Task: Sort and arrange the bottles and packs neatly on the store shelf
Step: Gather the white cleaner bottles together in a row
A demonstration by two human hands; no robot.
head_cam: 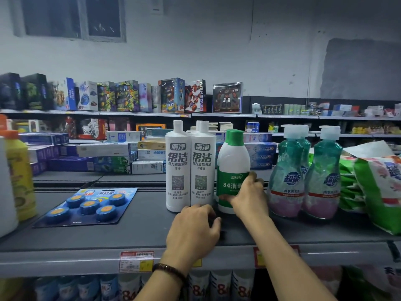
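Green-capped bottle (233, 161) stands on the shelf (86, 240). Just before it and to its left, your left grip (193, 227) rests loosely curled, holding nothing. Your right grip (249, 196) wraps round its label. Two white bottles (201, 170) stand just left of it; teal bottles (288, 170) near its right.

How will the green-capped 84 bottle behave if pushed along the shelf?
The green-capped bottle stands tall on a narrow base, so likely tips if pushed high. Its glossy label looks slippery; the right hand grips it low, probably steadier.
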